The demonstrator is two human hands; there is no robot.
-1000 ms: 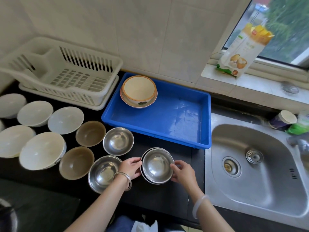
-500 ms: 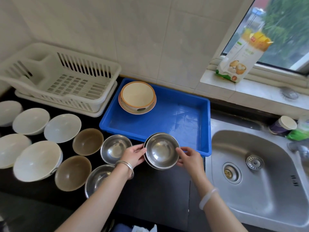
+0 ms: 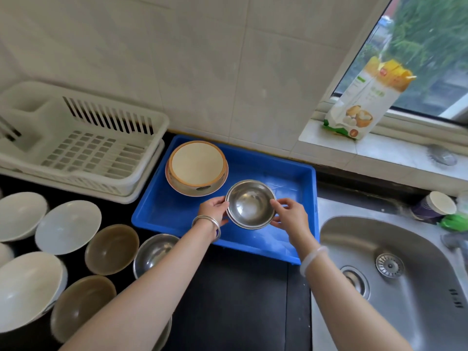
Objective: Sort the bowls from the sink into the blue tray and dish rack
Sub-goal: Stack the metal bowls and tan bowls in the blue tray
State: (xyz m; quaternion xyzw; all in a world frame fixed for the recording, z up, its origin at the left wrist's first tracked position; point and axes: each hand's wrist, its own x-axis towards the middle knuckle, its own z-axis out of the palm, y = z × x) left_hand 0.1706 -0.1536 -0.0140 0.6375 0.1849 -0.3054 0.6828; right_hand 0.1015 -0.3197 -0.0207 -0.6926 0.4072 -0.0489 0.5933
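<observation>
Head view: shiny nested steel bowls, rims offset, held over blue tray.

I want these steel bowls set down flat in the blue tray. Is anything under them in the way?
Nothing visible: the steel bowls hang over bare blue tray floor; the beige bowls sit clear in the far-left corner.

A home kitchen, by the look of it: stainless sink set into the right end of a dark counter, pale tiled wall behind, white dish rack at the back left corner. Rows of bowls along the left edge, and on the windowsill what seems a flour bag.
</observation>
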